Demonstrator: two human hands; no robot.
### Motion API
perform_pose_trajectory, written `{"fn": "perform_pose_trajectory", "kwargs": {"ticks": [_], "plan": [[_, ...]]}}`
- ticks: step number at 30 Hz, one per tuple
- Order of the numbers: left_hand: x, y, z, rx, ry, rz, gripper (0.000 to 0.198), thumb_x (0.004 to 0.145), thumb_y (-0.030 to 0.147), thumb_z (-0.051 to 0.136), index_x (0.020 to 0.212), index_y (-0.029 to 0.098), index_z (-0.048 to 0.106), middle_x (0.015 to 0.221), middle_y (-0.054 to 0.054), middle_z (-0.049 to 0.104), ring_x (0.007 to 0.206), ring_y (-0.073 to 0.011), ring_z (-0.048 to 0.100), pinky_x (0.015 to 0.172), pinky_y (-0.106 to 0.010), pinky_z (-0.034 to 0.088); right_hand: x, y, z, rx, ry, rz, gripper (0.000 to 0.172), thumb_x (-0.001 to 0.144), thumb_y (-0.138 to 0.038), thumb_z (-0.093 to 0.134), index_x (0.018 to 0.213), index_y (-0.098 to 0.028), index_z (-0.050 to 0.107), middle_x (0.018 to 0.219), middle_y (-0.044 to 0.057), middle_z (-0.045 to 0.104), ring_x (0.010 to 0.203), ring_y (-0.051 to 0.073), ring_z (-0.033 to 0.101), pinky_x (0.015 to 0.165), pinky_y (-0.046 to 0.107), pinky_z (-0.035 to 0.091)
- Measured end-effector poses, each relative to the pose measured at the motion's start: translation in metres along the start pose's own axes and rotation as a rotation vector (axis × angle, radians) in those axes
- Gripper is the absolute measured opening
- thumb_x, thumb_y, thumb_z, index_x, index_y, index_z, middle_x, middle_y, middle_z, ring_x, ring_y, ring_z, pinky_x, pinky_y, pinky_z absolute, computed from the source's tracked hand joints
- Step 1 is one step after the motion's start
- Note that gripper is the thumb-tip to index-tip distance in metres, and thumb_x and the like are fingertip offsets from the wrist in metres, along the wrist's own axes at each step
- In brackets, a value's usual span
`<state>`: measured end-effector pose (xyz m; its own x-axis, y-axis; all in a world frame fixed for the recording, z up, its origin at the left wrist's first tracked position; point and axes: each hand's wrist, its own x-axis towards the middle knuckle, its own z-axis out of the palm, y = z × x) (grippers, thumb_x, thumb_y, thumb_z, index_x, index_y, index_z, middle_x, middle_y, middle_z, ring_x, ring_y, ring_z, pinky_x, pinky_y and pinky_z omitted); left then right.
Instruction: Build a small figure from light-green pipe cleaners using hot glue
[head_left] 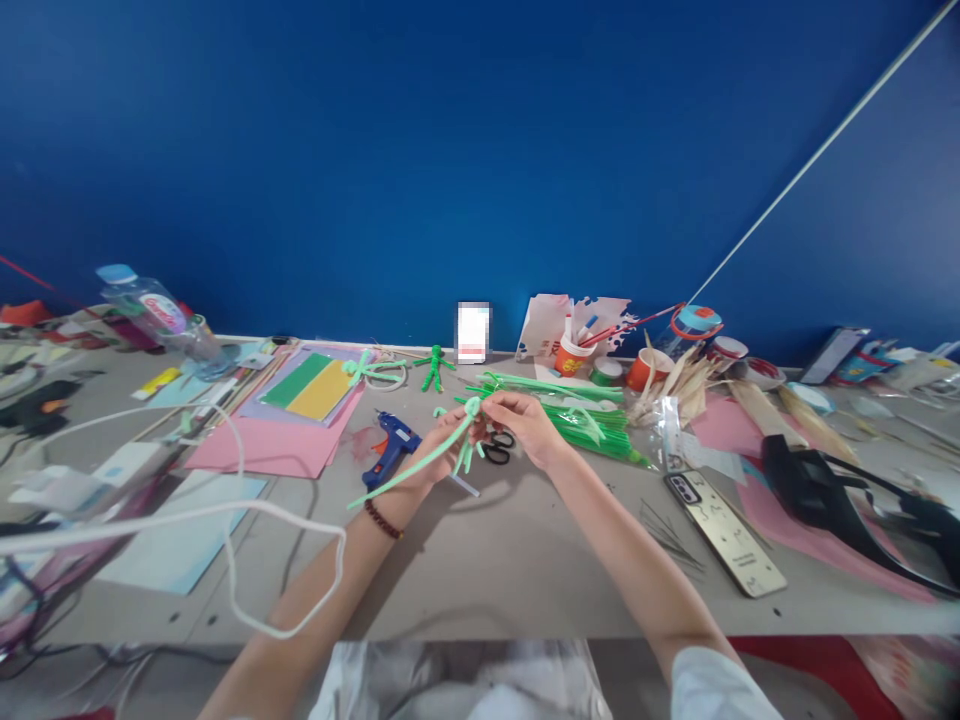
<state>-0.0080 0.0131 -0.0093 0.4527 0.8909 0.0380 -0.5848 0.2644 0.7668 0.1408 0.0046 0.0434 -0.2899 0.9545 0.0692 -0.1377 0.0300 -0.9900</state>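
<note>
Both hands meet over the middle of the table around a light green pipe cleaner figure (472, 407). One long pipe cleaner strand of it trails down to the left across my left wrist, and shorter ends hang below. My left hand (446, 442) is closed on the figure from the left and below. With thumb and fingers pinched, my right hand (521, 425) grips its top from the right. Just behind the hands lie black-handled scissors (498, 450), partly hidden. A blue glue gun (390, 450) rests left of my left hand.
A finished-looking green pipe cleaner figure (435, 370) and a phone with a blurred screen (472, 333) stand by the wall. Bundled green pipe cleaners (592, 430) lie right. A white cable (232, 510) loops at left. A patterned phone (726, 535) lies at right.
</note>
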Motion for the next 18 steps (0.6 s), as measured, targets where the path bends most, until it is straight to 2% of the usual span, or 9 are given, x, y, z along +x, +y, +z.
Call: {"fn": "perform_pose_trajectory", "kwargs": {"ticks": [5, 9, 13, 15, 18], "plan": [[0.000, 0.003, -0.002, -0.047, -0.004, -0.011, 0.023, 0.063, 0.031, 0.075, 0.073, 0.014, 0.064, 0.057, 0.002, 0.048, 0.052, -0.0085, 0.046, 0.063, -0.028, 0.046, -0.001, -0.001, 0.001, -0.085, 0.060, -0.042, 0.023, 0.071, -0.040, 0.067, 0.077, -0.020, 0.073, 0.078, 0.002, 0.065, 0.060, 0.011, 0.055, 0.052, 0.024, 0.041], [0.003, -0.002, -0.008, 0.031, -0.045, 0.028, 0.023, 0.066, 0.032, 0.074, 0.072, 0.013, 0.062, 0.058, 0.001, 0.050, 0.057, -0.0108, 0.051, 0.056, -0.024, 0.042, -0.004, -0.001, 0.007, -0.119, 0.115, -0.094, 0.016, 0.068, -0.035, 0.070, 0.073, -0.019, 0.073, 0.070, 0.002, 0.065, 0.059, 0.014, 0.059, 0.055, 0.027, 0.047], [0.004, -0.005, -0.012, 0.053, -0.063, 0.009, 0.025, 0.067, 0.034, 0.073, 0.071, 0.013, 0.060, 0.057, 0.001, 0.049, 0.058, -0.0120, 0.051, 0.056, -0.025, 0.041, -0.004, 0.003, 0.010, -0.028, 0.099, -0.027, 0.020, 0.067, -0.036, 0.071, 0.072, -0.017, 0.068, 0.061, 0.002, 0.065, 0.053, 0.016, 0.062, 0.050, 0.028, 0.048], [0.003, -0.004, -0.012, 0.060, -0.061, -0.010, 0.027, 0.066, 0.036, 0.074, 0.066, 0.014, 0.058, 0.056, 0.001, 0.048, 0.057, -0.0124, 0.050, 0.057, -0.027, 0.042, -0.004, 0.004, 0.011, -0.025, 0.064, -0.032, 0.022, 0.070, -0.038, 0.068, 0.074, -0.017, 0.064, 0.061, 0.002, 0.065, 0.053, 0.017, 0.063, 0.049, 0.028, 0.049], [0.002, -0.003, -0.011, 0.070, -0.054, -0.013, 0.029, 0.064, 0.038, 0.074, 0.064, 0.015, 0.057, 0.056, 0.001, 0.048, 0.055, -0.0120, 0.048, 0.059, -0.028, 0.042, -0.006, 0.001, 0.013, -0.135, 0.088, -0.131, 0.020, 0.074, -0.038, 0.064, 0.075, -0.019, 0.062, 0.069, 0.002, 0.063, 0.056, 0.015, 0.062, 0.050, 0.027, 0.048]]}}
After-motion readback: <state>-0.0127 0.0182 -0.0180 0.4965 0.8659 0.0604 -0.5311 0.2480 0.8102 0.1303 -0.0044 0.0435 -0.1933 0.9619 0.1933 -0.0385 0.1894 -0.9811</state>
